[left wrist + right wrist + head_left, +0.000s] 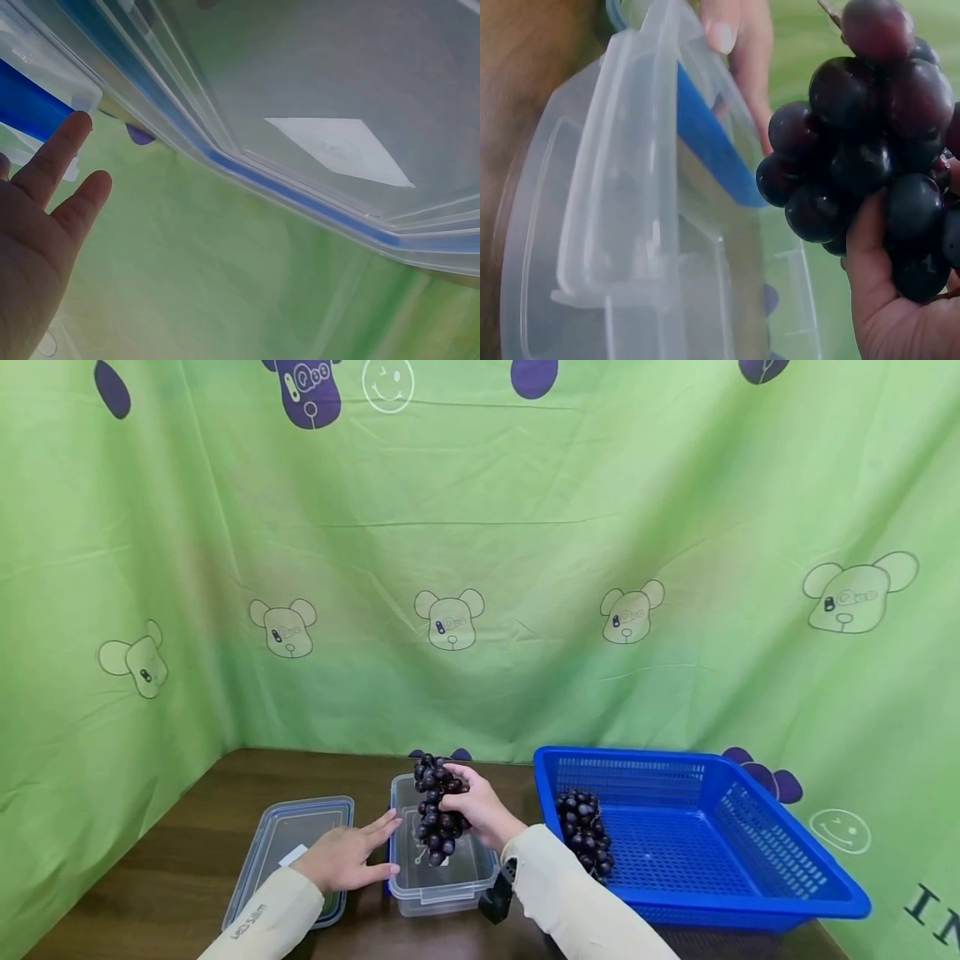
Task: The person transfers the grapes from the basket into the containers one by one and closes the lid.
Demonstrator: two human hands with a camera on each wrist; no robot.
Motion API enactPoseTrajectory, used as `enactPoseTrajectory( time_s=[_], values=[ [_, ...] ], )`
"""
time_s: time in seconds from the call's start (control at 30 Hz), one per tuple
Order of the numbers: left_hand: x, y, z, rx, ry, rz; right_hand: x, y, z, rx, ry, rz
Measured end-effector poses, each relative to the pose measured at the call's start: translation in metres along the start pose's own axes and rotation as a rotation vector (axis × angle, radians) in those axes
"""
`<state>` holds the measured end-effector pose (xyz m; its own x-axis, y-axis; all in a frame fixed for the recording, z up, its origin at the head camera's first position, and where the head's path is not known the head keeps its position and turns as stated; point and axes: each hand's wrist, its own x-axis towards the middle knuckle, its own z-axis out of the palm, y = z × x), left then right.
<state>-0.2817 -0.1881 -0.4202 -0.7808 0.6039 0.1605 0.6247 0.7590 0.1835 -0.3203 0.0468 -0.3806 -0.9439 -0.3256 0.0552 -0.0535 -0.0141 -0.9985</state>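
Observation:
My right hand (483, 810) grips a bunch of dark purple grapes (432, 806), thumb and fingers curled round it, over a clear plastic container (450, 892). In the right wrist view the thumb presses into the grapes (847, 150), beside the container's translucent flap (619, 187). My left hand (341, 858) is spread with straight fingers, its fingertips at the container's left rim by a blue strip (712, 135). Under and beside the left forearm lies a clear, flat, lid-like plastic piece (318, 814) with a blue-edged rim and a white label (341, 150).
To the right stands a large blue plastic basket (705, 910) with perforated walls. A second bunch of dark grapes (583, 831) lies at its left end. A green printed cloth (525, 677) hangs behind and beside the brown wooden table (172, 852).

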Motion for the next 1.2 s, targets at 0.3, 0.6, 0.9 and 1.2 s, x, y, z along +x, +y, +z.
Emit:
enactPoseTrajectory(
  time_s=[0.3, 0.6, 0.9, 1.2],
  values=[
    [0.001, 0.000, 0.000, -0.001, -0.006, -0.005, 0.004, 0.007, 0.004, -0.136, -0.018, 0.002],
    [0.002, 0.001, 0.001, -0.009, -0.019, -0.024, 0.006, 0.015, 0.008, -0.187, -0.029, 0.048],
    [0.003, 0.002, 0.000, -0.015, -0.043, -0.041, 0.006, 0.021, 0.016, -0.227, 0.010, 0.041],
    [0.002, 0.002, -0.003, 0.011, -0.043, -0.037, 0.008, 0.025, 0.021, -0.196, -0.014, 0.138]
  ],
)
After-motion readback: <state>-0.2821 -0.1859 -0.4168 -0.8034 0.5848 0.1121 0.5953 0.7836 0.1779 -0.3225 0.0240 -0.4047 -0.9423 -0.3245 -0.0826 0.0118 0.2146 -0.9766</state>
